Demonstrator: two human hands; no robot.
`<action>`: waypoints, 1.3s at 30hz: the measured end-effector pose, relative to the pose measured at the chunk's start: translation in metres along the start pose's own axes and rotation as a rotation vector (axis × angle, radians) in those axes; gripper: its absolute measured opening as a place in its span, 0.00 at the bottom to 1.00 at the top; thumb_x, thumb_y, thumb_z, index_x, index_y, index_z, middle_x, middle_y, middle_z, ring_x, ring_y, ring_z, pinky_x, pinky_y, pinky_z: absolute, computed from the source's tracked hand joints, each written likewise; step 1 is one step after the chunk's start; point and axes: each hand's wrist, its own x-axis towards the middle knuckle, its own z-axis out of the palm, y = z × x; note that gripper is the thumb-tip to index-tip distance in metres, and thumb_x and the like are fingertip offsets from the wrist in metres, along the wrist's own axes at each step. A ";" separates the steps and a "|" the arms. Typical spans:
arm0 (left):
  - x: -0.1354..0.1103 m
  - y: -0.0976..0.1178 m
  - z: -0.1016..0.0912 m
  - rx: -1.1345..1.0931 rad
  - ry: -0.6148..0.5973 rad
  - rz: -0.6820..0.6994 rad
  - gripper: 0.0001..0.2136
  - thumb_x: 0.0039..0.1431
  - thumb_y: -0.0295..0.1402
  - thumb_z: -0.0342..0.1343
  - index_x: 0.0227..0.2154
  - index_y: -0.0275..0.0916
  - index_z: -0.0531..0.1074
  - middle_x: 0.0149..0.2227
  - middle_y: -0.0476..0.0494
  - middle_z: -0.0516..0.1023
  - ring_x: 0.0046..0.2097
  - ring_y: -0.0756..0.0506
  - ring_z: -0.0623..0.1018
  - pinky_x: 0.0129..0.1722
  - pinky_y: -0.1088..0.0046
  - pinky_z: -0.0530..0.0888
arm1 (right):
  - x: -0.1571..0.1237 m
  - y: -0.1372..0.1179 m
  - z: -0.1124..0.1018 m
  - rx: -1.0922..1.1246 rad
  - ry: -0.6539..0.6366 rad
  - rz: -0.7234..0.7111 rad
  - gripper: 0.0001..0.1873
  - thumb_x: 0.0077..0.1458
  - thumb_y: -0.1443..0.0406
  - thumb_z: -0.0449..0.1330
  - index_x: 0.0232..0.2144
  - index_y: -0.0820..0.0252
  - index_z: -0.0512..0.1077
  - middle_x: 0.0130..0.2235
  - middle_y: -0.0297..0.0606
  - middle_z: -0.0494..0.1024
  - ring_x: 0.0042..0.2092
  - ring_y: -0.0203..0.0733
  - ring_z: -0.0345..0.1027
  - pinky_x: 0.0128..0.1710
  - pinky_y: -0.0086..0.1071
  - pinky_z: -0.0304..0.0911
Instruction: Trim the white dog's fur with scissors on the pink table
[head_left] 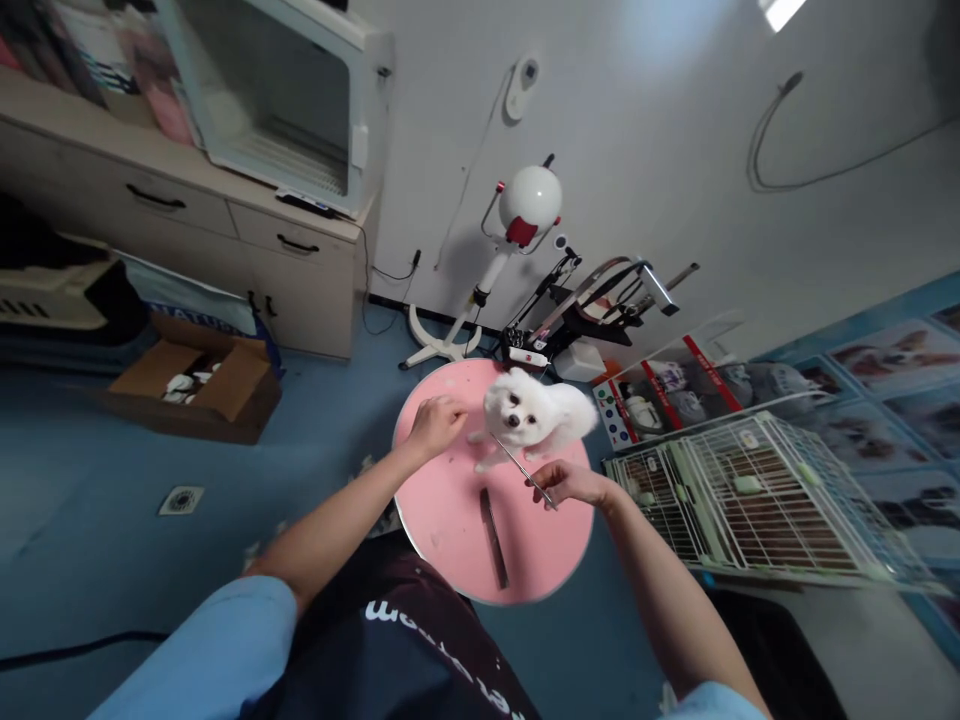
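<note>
A fluffy white dog (525,412) stands on the round pink table (439,500), its face turned up toward me. My right hand (570,482) is closed around the handles of a pair of scissors (514,462). The long blades slant up to the left, with their tips just below the dog's muzzle; whether they touch the fur I cannot tell. Left of the dog's head is my left hand (439,424), fingers curled together, a small gap from the fur and nothing visible in it. A metal comb (493,538) lies on the table nearer to me.
Behind the table stand a white dryer on a stand (530,200) and a black rack of tools (600,310). Wire cages (765,500) are at the right. An open cardboard box (202,385) sits on the floor at the left, below cabinets (300,290).
</note>
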 end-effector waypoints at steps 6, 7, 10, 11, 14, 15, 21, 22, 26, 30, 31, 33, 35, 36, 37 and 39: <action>-0.050 0.020 0.028 -0.150 0.004 -0.053 0.10 0.63 0.27 0.58 0.35 0.42 0.85 0.35 0.43 0.84 0.37 0.45 0.80 0.40 0.68 0.73 | 0.008 -0.006 0.008 0.020 0.035 0.048 0.24 0.35 0.67 0.75 0.39 0.63 0.81 0.34 0.41 0.83 0.30 0.37 0.74 0.30 0.30 0.69; -0.051 0.028 0.031 -0.157 0.015 -0.053 0.10 0.64 0.27 0.58 0.36 0.43 0.85 0.35 0.43 0.83 0.37 0.45 0.80 0.40 0.68 0.73 | 0.010 -0.005 0.011 0.028 0.038 0.042 0.24 0.35 0.66 0.75 0.39 0.63 0.81 0.34 0.41 0.83 0.30 0.37 0.74 0.31 0.31 0.69; -0.039 0.042 0.030 -0.136 0.057 -0.055 0.09 0.63 0.28 0.60 0.37 0.44 0.85 0.35 0.45 0.83 0.39 0.45 0.80 0.43 0.67 0.73 | 0.016 0.003 0.019 0.056 0.075 -0.010 0.25 0.36 0.66 0.76 0.41 0.63 0.79 0.36 0.40 0.82 0.33 0.37 0.74 0.36 0.33 0.70; -0.029 0.043 0.027 -0.127 0.069 -0.059 0.08 0.62 0.28 0.60 0.37 0.43 0.85 0.35 0.45 0.83 0.40 0.44 0.80 0.43 0.67 0.74 | 0.018 0.006 0.022 0.065 0.091 -0.024 0.25 0.36 0.66 0.76 0.41 0.62 0.79 0.36 0.40 0.82 0.34 0.37 0.74 0.36 0.33 0.70; 0.008 0.033 0.010 -0.136 0.117 -0.066 0.09 0.63 0.27 0.58 0.34 0.42 0.84 0.35 0.44 0.84 0.41 0.44 0.81 0.45 0.67 0.75 | 0.021 0.013 0.033 0.096 0.103 -0.036 0.25 0.37 0.64 0.76 0.41 0.62 0.78 0.35 0.40 0.82 0.33 0.38 0.74 0.35 0.34 0.69; 0.021 0.027 0.002 -0.150 0.146 -0.065 0.11 0.64 0.27 0.57 0.33 0.41 0.84 0.36 0.43 0.84 0.42 0.44 0.81 0.45 0.67 0.75 | 0.022 0.015 0.037 0.108 0.109 -0.049 0.25 0.38 0.64 0.76 0.42 0.63 0.79 0.36 0.40 0.82 0.33 0.39 0.74 0.36 0.35 0.69; 0.052 0.017 -0.026 -0.157 0.184 -0.018 0.10 0.63 0.27 0.57 0.34 0.40 0.84 0.38 0.42 0.84 0.42 0.44 0.81 0.46 0.68 0.75 | 0.028 0.019 0.052 0.154 0.169 -0.094 0.26 0.38 0.62 0.76 0.42 0.63 0.79 0.35 0.40 0.82 0.32 0.40 0.73 0.36 0.37 0.69; 0.048 0.021 -0.025 -0.150 0.157 -0.003 0.10 0.63 0.27 0.57 0.35 0.40 0.84 0.38 0.42 0.84 0.42 0.44 0.81 0.46 0.68 0.75 | 0.029 0.020 0.054 0.167 0.176 -0.097 0.26 0.38 0.62 0.76 0.42 0.63 0.79 0.35 0.40 0.82 0.32 0.40 0.74 0.37 0.37 0.69; 0.028 0.038 -0.011 -0.108 -0.019 0.053 0.09 0.61 0.30 0.61 0.40 0.42 0.85 0.39 0.43 0.84 0.43 0.43 0.81 0.48 0.66 0.74 | 0.030 0.021 0.059 0.189 0.225 -0.123 0.26 0.38 0.63 0.75 0.43 0.62 0.79 0.36 0.40 0.82 0.33 0.39 0.74 0.39 0.37 0.70; 0.039 0.046 -0.006 -0.071 -0.193 0.178 0.11 0.61 0.30 0.60 0.42 0.45 0.85 0.43 0.45 0.84 0.46 0.43 0.81 0.49 0.66 0.73 | 0.029 0.022 0.065 0.196 0.235 -0.104 0.25 0.39 0.63 0.75 0.43 0.62 0.80 0.36 0.39 0.82 0.33 0.38 0.74 0.39 0.37 0.70; 0.046 0.047 -0.008 -0.060 -0.218 0.211 0.11 0.61 0.30 0.60 0.43 0.46 0.84 0.45 0.45 0.84 0.47 0.43 0.80 0.49 0.66 0.72 | 0.029 0.022 0.066 0.200 0.242 -0.110 0.25 0.39 0.63 0.74 0.43 0.62 0.80 0.36 0.40 0.82 0.34 0.39 0.74 0.39 0.37 0.70; 0.062 0.052 -0.012 -0.021 -0.264 0.274 0.12 0.61 0.30 0.60 0.43 0.46 0.85 0.46 0.45 0.85 0.47 0.43 0.80 0.49 0.66 0.71 | 0.028 0.022 0.067 0.204 0.253 -0.118 0.25 0.39 0.63 0.74 0.43 0.61 0.80 0.36 0.39 0.82 0.35 0.39 0.75 0.39 0.36 0.70; 0.075 0.059 -0.017 0.040 -0.314 0.339 0.11 0.60 0.30 0.58 0.40 0.44 0.85 0.43 0.44 0.85 0.45 0.43 0.80 0.46 0.66 0.70 | 0.027 0.022 0.068 0.201 0.249 -0.107 0.25 0.39 0.64 0.75 0.43 0.61 0.80 0.35 0.39 0.82 0.34 0.39 0.74 0.38 0.36 0.70; 0.080 0.063 -0.019 0.076 -0.337 0.370 0.10 0.60 0.30 0.58 0.38 0.42 0.85 0.42 0.43 0.85 0.43 0.43 0.80 0.45 0.66 0.69 | 0.027 0.022 0.068 0.202 0.244 -0.101 0.25 0.38 0.64 0.75 0.43 0.61 0.80 0.35 0.39 0.82 0.33 0.39 0.74 0.38 0.36 0.70; 0.084 0.067 -0.021 0.112 -0.354 0.397 0.11 0.60 0.29 0.57 0.36 0.41 0.85 0.40 0.42 0.85 0.42 0.43 0.80 0.43 0.66 0.69 | 0.026 0.021 0.069 0.208 0.243 -0.101 0.25 0.38 0.64 0.75 0.42 0.61 0.80 0.35 0.39 0.82 0.33 0.39 0.74 0.38 0.36 0.70; 0.088 0.073 -0.023 0.167 -0.374 0.439 0.11 0.60 0.29 0.55 0.33 0.39 0.85 0.38 0.40 0.85 0.41 0.42 0.79 0.41 0.66 0.68 | 0.025 0.020 0.069 0.219 0.255 -0.117 0.25 0.39 0.64 0.74 0.43 0.61 0.80 0.36 0.39 0.83 0.33 0.38 0.74 0.39 0.36 0.70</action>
